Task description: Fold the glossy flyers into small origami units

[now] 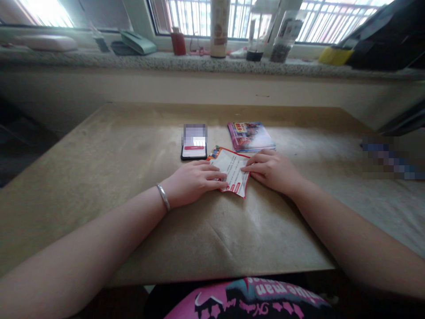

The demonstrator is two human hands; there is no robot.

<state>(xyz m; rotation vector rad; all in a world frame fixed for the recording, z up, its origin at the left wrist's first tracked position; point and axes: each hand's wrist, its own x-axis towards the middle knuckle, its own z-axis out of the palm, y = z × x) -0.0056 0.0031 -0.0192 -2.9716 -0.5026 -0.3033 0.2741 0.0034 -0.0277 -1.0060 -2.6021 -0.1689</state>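
Observation:
A printed paper sheet [232, 166] with red edges and lines of text lies on the table, its edges uneven. My left hand [199, 179], with a silver bangle at the wrist, rests on the sheet's left side, fingers stretched out over it. On the right side, my right hand [270, 170] touches the paper's edge with its fingers extended and slightly bent. Just beyond the left hand lies a phone [194, 153] with its screen lit. Behind the paper and right hand is a stack of colourful printed leaflets [254, 137].
The brown-covered table [133, 146] reaches to a wall under a granite windowsill [186, 63]. On the sill stand a red bottle [178, 42], a tall cream-coloured container [219, 31], a green case [137, 42] and a dark bag [388, 40]. A blurred bluish object [392, 159] lies at the right.

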